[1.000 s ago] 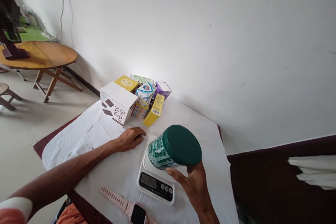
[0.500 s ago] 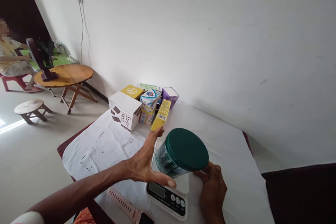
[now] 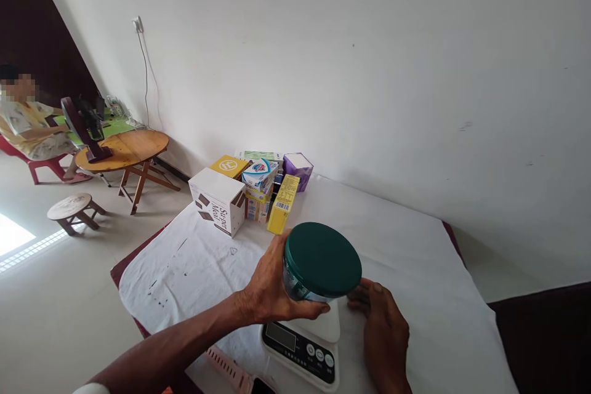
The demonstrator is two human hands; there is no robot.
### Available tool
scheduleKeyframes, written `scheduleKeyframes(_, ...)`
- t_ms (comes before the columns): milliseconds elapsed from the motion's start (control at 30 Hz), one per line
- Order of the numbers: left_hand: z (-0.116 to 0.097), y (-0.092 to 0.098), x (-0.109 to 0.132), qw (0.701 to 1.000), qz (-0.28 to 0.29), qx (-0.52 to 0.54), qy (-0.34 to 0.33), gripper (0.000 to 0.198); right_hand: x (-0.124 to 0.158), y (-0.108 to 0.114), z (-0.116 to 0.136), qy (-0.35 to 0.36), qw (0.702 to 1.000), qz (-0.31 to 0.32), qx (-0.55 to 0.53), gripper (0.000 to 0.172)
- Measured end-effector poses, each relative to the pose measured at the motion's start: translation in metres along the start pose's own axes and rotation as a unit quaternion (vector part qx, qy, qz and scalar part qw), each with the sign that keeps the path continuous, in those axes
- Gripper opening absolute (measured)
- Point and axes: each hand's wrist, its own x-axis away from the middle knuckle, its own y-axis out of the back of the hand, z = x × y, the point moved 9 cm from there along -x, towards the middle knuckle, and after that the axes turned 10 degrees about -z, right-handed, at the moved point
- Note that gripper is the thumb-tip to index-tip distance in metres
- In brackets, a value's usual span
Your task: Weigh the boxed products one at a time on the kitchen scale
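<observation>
A round tin with a dark green lid [image 3: 322,260] hangs just above the white digital kitchen scale [image 3: 307,345]. My left hand [image 3: 269,286] is wrapped round the tin's left side and holds it. My right hand [image 3: 383,332] lies on the white cloth [image 3: 415,295] just right of the tin, fingers stretched toward its base, nothing in it. Whether its fingertips touch the tin I cannot tell.
A heap of small boxes stands at the cloth's far end: a white "Super Meal" box [image 3: 218,200], a yellow carton [image 3: 281,213], a purple box [image 3: 298,170]. A pink watch strap [image 3: 226,368] lies near the front edge. Beyond are a round wooden table [image 3: 124,149], a stool [image 3: 72,209] and a seated person [image 3: 28,129].
My left hand came off the cloth, opened beside the tin and closed round it. My right hand let go of the tin and dropped to the cloth. The view swung left.
</observation>
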Motion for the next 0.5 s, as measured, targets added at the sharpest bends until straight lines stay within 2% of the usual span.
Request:
scheduleKeyframes(133, -0.005, 0.020, -0.004, 0.999, -0.047, -0.005, 0.014, 0.097, -0.002, -0.001, -0.002, 0.010, 1.000, 0.006, -0.006, 0.061)
scheduleKeyframes(233, -0.006, 0.050, -0.003, 0.993, -0.103, -0.060, 0.013, 0.093, -0.003, -0.002, -0.004, 0.022, 1.000, 0.003, -0.014, 0.060)
scheduleKeyframes(367, -0.002, 0.088, 0.001, 0.967, -0.184, -0.177, 0.015, 0.088, -0.003, -0.005, -0.002, 0.031, 0.999, 0.008, -0.015, 0.058)
scheduleKeyframes(500, 0.010, 0.101, 0.008, 0.941, -0.231, -0.246, 0.019, 0.088, -0.001, -0.006, 0.003, 0.024, 0.999, 0.016, -0.015, 0.056)
